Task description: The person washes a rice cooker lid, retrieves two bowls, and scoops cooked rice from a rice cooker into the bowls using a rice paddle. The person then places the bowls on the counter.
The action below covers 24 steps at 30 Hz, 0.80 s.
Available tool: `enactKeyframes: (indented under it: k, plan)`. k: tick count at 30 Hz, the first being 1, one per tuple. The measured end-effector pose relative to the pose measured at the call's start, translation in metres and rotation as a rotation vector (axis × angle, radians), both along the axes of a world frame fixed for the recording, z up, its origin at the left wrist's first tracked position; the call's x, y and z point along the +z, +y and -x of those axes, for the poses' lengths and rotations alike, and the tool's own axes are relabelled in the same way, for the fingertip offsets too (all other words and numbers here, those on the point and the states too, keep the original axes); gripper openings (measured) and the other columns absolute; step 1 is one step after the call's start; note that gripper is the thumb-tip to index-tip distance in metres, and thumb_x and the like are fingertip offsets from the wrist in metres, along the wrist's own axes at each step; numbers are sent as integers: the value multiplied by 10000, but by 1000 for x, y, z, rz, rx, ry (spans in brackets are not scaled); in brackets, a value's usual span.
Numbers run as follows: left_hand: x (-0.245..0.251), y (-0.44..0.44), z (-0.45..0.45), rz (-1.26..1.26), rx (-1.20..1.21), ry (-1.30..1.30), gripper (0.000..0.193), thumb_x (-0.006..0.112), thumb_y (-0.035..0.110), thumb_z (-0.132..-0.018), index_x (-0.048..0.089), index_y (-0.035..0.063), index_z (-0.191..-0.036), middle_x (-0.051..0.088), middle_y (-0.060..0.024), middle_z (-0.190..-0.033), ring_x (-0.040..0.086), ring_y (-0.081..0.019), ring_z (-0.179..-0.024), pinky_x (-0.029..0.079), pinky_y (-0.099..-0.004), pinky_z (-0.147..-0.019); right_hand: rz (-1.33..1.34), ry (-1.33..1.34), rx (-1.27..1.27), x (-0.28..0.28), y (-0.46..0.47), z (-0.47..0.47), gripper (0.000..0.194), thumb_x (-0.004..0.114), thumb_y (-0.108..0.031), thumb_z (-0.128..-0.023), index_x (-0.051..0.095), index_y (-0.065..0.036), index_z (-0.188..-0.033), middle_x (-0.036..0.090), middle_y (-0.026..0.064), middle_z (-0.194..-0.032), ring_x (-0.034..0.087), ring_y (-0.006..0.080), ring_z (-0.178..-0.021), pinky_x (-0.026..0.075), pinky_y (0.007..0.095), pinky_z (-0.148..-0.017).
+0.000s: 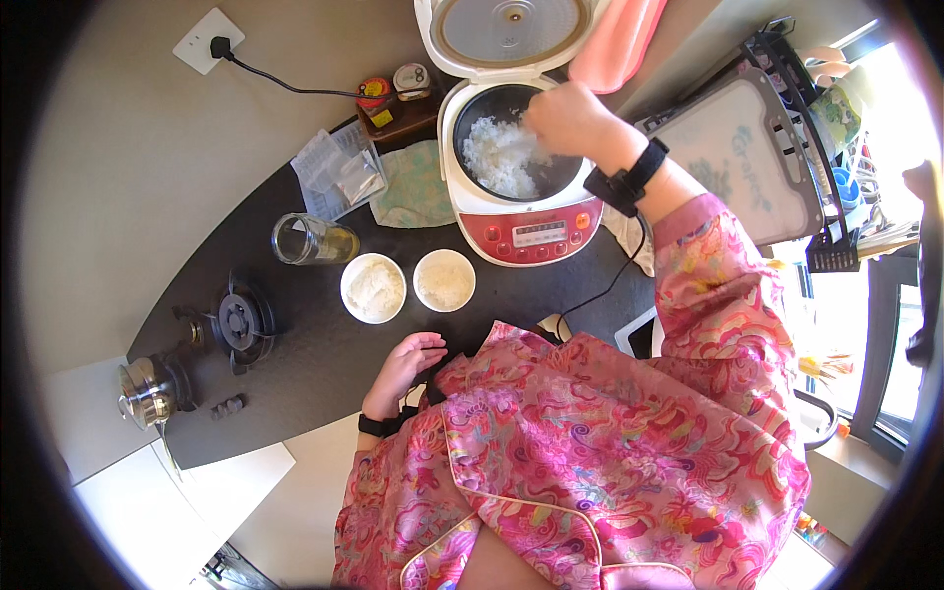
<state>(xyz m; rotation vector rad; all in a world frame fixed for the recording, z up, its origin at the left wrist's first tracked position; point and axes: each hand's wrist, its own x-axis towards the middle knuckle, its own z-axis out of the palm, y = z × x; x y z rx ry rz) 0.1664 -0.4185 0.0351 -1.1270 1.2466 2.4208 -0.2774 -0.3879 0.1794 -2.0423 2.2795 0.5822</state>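
Note:
My right hand (564, 125), its fingers curled, is over the right side of the open rice cooker (529, 234); whatever it may grip is hidden or blurred. Cooked white rice (501, 156) lies in the cooker's dark inner pot. In front of the cooker, side by side on the dark counter, stand two white bowls of rice, a left one (374, 288) and a right one (445, 280). My left hand (410, 366) is at the counter's near edge below the bowls, fingers apart, with nothing seen in it. Both wrists wear black bands.
Left of the bowls is a glass jar (315, 240) of yellowish liquid. A gas burner (240, 322) and a glass-lidded pot (146, 391) are farther left. A green patterned cloth (414, 184) touches the cooker's left side. Cutting boards (737, 158) stand in a black rack at right.

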Motion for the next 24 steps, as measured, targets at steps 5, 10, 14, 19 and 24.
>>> enactKeyframes:
  k: [5, 10, 14, 19, 24]
  plan:
    - [0, -1, 2, -20, -14, -15, 347, 351, -12, -896, 508, -12, -1206, 572, -127, -1173, 580, -232, -1109, 454, -342, -983, 132, 87, -112, -48, 0, 26, 116, 613, -144, -770, 721, -129, -811, 700, 68, -824, 694, 240, -782, 545, 355, -652]
    - [-4, -3, -2, -18, -7, -23, 340, 346, -11, -904, 512, -13, -1200, 572, -123, -1174, 580, -231, -1111, 453, -345, -985, 206, 24, -188, -46, -3, 22, 125, 612, -127, -772, 729, -128, -815, 708, 66, -843, 700, 243, -792, 554, 352, -652]
    - [-9, -2, 0, -40, -10, -11, 339, 346, -13, -903, 511, -14, -1199, 571, -124, -1177, 579, -231, -1113, 452, -346, -986, 145, 52, -290, -28, -14, 14, 139, 600, -144, -779, 730, -114, -816, 712, 74, -843, 704, 241, -799, 559, 345, -659]
    - [-12, -6, 6, -26, -28, -1, 384, 356, -24, -848, 495, -20, -1206, 565, -139, -1191, 571, -262, -1128, 444, -371, -996, 100, 44, -422, -69, -17, 10, 153, 603, -182, -798, 737, -120, -839, 716, 85, -863, 706, 249, -824, 563, 354, -683]
    - [-6, -8, 5, -19, -21, 3, 372, 373, 0, -856, 501, -15, -1205, 562, -134, -1198, 568, -257, -1133, 441, -367, -997, 98, -185, -648, -50, -18, 22, 245, 574, -224, -808, 724, -68, -923, 706, 145, -970, 694, 292, -896, 555, 372, -763]
